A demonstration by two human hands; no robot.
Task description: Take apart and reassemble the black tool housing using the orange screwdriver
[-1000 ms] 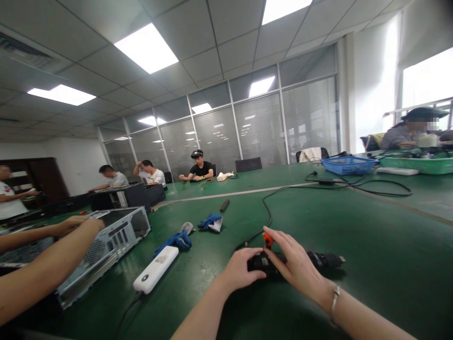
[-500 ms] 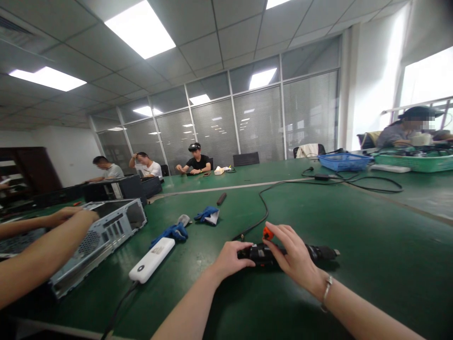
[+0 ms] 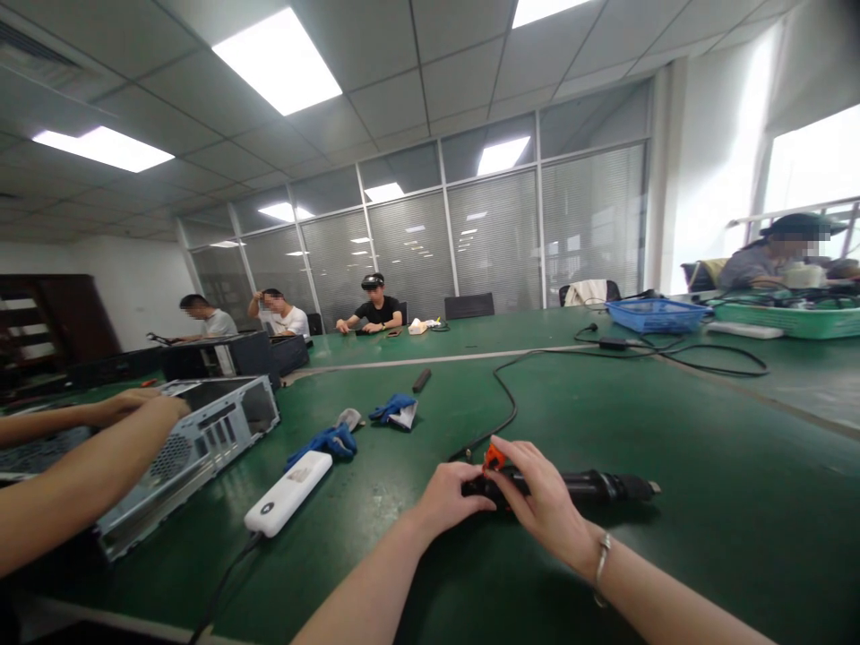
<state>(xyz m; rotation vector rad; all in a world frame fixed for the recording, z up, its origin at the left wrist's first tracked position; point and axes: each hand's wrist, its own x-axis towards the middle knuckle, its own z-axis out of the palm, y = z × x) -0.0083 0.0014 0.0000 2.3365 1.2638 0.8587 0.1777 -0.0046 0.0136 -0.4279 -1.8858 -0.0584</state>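
A black electric screwdriver (image 3: 591,486) lies across the green table in front of me, its tip pointing right. Its rear end is gripped by my left hand (image 3: 443,502), thumb on the near side of the fingers. A small orange-and-black piece (image 3: 494,457) is pinched between the thumb and fingers of my right hand (image 3: 544,497), just over the rear part of the screwdriver. Whether that piece touches the body, I cannot tell. My right hand hides the middle of the screwdriver. A black cable (image 3: 514,403) runs from near my left hand toward the back.
To my left, another person's arms (image 3: 114,466) reach over an open metal computer case (image 3: 215,439). A white power bank (image 3: 288,493), blue gloves (image 3: 396,409) and a dark bar (image 3: 422,381) lie on the table. Blue (image 3: 655,318) and green baskets (image 3: 793,321) stand back right.
My right hand has moved left along the screwdriver with the orange-and-black piece, closer to my left hand. The screwdriver has shifted slightly right in view.
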